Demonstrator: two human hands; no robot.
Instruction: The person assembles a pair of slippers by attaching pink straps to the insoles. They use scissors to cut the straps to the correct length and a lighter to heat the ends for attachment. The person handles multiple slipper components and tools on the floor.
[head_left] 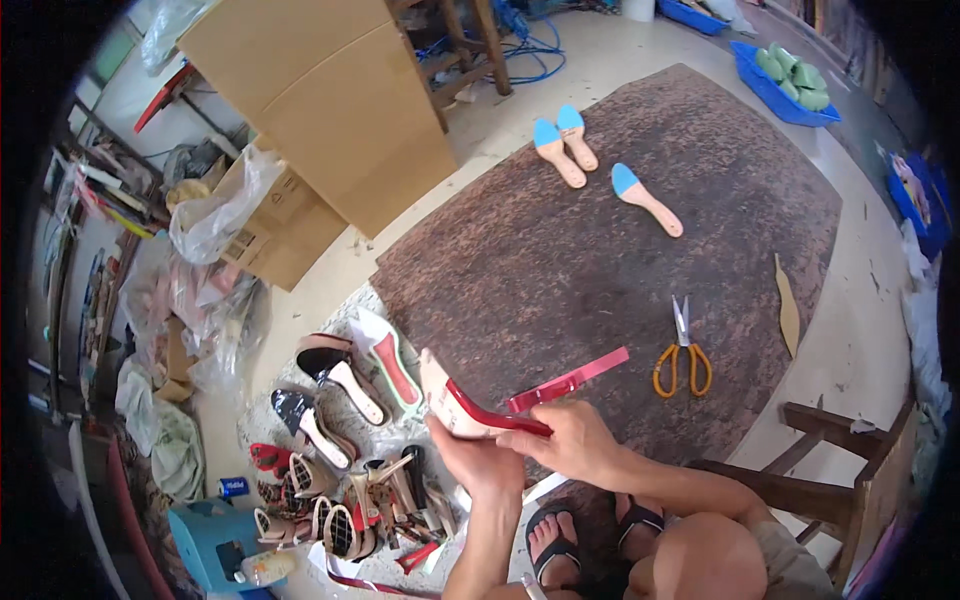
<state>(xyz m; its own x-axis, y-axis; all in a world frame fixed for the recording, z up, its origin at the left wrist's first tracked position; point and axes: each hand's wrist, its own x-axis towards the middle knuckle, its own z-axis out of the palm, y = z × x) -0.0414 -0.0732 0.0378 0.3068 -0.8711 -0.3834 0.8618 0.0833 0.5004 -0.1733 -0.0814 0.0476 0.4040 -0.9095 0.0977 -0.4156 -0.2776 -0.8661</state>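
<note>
Low in the middle, my left hand (478, 462) is closed around the underside of a beige shoe insole (437, 385), held tilted above the dark mat (560, 290). A glossy red strip (480, 412) runs along the insole's edge. My right hand (578, 438) pinches the strip and insole at their right end. Just beyond my hands, a pinkish-red band (595, 370) lies on the mat. Scissors with orange handles (682, 352) rest to its right, blades slightly apart. Farther off lie several insoles (648, 200) with blue front ends.
To the left are a pale patterned insole (392, 365), shoes (340, 385) and a heap of heels (390, 500). Cardboard boxes (340, 110) stand at the back left. A wooden stool (855, 490) is at right; a blue tray (745, 65) holds green pieces. A tan strip (787, 310) lies near the mat's right edge.
</note>
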